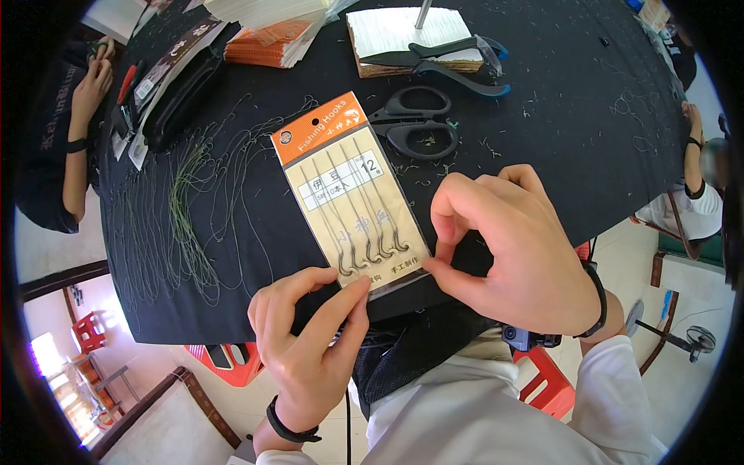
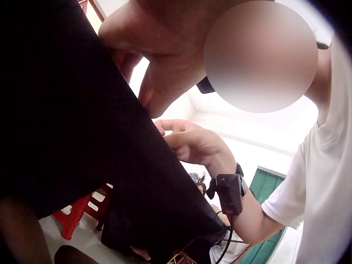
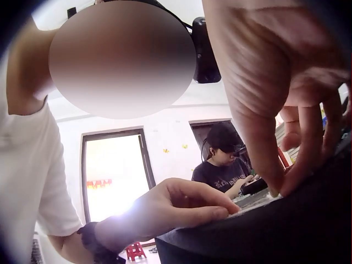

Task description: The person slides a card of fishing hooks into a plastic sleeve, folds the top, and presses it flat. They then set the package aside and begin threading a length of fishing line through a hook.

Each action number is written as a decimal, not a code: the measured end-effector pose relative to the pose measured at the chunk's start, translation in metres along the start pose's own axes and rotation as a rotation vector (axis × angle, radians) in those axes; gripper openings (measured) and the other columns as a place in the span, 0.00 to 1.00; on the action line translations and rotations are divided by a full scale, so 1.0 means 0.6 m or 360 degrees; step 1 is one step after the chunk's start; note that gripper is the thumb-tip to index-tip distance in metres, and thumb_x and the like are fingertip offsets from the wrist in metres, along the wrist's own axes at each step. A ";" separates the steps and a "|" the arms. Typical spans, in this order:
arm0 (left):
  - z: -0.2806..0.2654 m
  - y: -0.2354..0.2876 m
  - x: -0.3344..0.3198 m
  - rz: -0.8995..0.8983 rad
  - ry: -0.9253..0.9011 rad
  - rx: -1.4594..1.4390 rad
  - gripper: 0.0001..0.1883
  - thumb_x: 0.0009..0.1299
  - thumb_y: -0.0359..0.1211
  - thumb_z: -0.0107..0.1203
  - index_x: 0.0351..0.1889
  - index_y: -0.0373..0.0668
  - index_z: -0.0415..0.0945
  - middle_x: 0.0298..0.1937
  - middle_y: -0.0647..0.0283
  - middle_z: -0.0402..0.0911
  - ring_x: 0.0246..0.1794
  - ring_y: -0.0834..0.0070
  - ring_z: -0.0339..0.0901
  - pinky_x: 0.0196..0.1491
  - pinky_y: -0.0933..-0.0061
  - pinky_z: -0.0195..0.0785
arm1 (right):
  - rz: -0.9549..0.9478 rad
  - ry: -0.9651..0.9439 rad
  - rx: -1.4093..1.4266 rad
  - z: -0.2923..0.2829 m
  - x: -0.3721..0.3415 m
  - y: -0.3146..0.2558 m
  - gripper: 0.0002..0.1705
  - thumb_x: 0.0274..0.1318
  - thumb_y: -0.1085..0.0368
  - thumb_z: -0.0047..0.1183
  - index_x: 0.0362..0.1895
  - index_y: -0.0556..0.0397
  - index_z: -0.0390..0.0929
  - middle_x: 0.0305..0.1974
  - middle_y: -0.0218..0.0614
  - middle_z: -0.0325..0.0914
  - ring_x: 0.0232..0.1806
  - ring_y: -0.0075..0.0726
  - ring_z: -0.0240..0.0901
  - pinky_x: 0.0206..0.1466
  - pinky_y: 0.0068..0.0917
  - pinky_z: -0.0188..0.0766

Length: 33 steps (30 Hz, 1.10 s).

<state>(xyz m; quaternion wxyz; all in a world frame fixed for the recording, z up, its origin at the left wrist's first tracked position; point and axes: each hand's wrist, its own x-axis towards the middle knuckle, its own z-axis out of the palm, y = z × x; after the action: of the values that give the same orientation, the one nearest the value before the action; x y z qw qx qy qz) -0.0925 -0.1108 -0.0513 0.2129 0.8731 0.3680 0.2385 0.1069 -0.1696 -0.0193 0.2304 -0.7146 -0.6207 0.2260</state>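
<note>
A flat clear packet of fishing hooks (image 1: pixel 329 221) with an orange header lies on the black cloth, header tilted up and to the left. Several dark hooks show on its beige card, bends toward the person. My left hand (image 1: pixel 310 325) pinches the packet's lower left corner with thumb and fingertips. At the lower right corner, my right hand (image 1: pixel 508 248) pinches the edge between thumb and index finger, its other fingers curled. From the right wrist, both the left hand (image 3: pixel 170 212) and right hand (image 3: pixel 275 82) appear low over the packet's edge.
Black-handled scissors (image 1: pixel 422 124) lie just beyond the packet. Pliers (image 1: pixel 434 58) rest on a paper pad (image 1: pixel 387 31). Tangled green line (image 1: pixel 190 209) spreads to the left, and orange-topped packets (image 1: pixel 271 46) are stacked farther back. Other people sit around the table.
</note>
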 end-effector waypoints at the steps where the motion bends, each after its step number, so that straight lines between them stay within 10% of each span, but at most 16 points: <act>1: 0.000 0.000 0.000 -0.0001 -0.0001 -0.0001 0.13 0.47 0.24 0.65 0.32 0.47 0.83 0.38 0.66 0.76 0.37 0.70 0.72 0.42 0.70 0.58 | 0.0002 -0.0016 -0.0041 0.000 0.001 0.000 0.17 0.39 0.71 0.61 0.29 0.45 0.64 0.19 0.18 0.74 0.29 0.25 0.67 0.43 0.28 0.52; 27: -0.004 0.000 0.004 0.0047 0.0035 -0.0026 0.13 0.47 0.24 0.65 0.32 0.45 0.83 0.38 0.65 0.76 0.36 0.70 0.72 0.41 0.70 0.59 | -0.0043 0.0020 0.0001 0.004 -0.002 0.004 0.10 0.41 0.68 0.60 0.24 0.46 0.69 0.14 0.24 0.68 0.30 0.33 0.69 0.41 0.34 0.54; 33: -0.003 -0.001 0.002 0.0055 0.0050 -0.0014 0.13 0.47 0.24 0.65 0.32 0.46 0.83 0.38 0.65 0.75 0.36 0.70 0.72 0.42 0.70 0.59 | -0.0589 0.0510 -0.0309 0.030 -0.028 0.021 0.14 0.37 0.63 0.63 0.34 0.44 0.79 0.35 0.27 0.72 0.42 0.32 0.70 0.46 0.35 0.61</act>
<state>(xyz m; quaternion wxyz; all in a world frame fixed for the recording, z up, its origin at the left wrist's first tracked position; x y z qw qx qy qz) -0.0930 -0.1094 -0.0498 0.2067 0.8746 0.3552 0.2573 0.1036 -0.1867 -0.0408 0.2934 -0.6344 -0.7152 0.0033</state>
